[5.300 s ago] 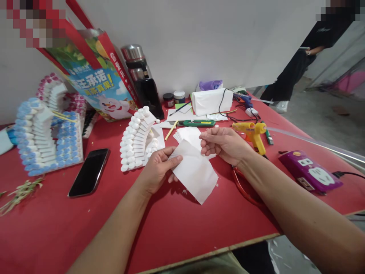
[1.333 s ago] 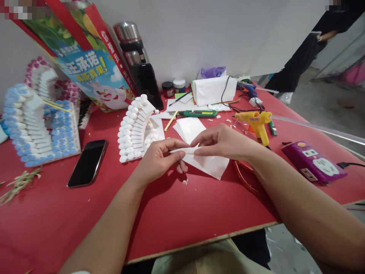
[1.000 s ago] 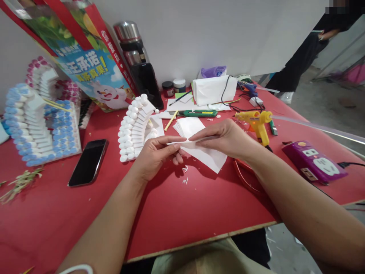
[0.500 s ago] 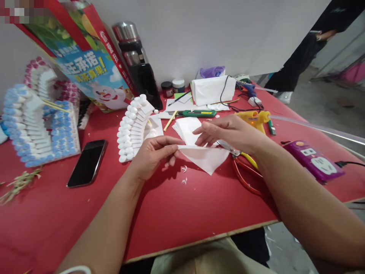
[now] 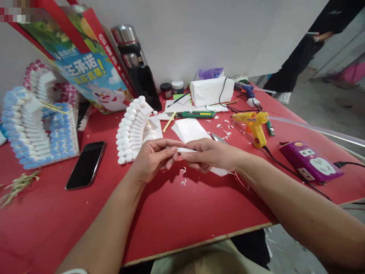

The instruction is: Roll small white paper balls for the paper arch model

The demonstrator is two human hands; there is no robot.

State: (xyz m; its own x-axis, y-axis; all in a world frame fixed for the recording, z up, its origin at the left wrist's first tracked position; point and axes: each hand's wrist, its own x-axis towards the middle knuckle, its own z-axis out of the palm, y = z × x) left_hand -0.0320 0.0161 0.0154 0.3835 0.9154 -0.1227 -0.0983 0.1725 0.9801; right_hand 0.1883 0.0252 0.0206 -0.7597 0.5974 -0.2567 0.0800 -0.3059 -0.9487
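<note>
A thin piece of white paper (image 5: 186, 150) is stretched between my two hands above the red table. My left hand (image 5: 155, 155) pinches its left end between thumb and fingers. My right hand (image 5: 209, 152) grips it from the other side, thumb on top, and a pale corner of the sheet hangs out below that hand. Just behind my hands lies a stack of white paper sheets (image 5: 190, 130). Scissors (image 5: 218, 138) lie partly hidden under my right hand and forearm, with a blade and a bit of red handle showing.
A curved row of white rolled pieces (image 5: 131, 131) stands left of my hands, and a phone (image 5: 86, 164) lies farther left. To the right are a yellow glue gun (image 5: 254, 125) and a purple power strip (image 5: 312, 161). A green cutter (image 5: 198, 114) lies behind the stack.
My right hand has come down and left and closed on the paper, beside my left hand. The sheet's hanging triangle is now mostly hidden. The glue gun has come into fuller view.
</note>
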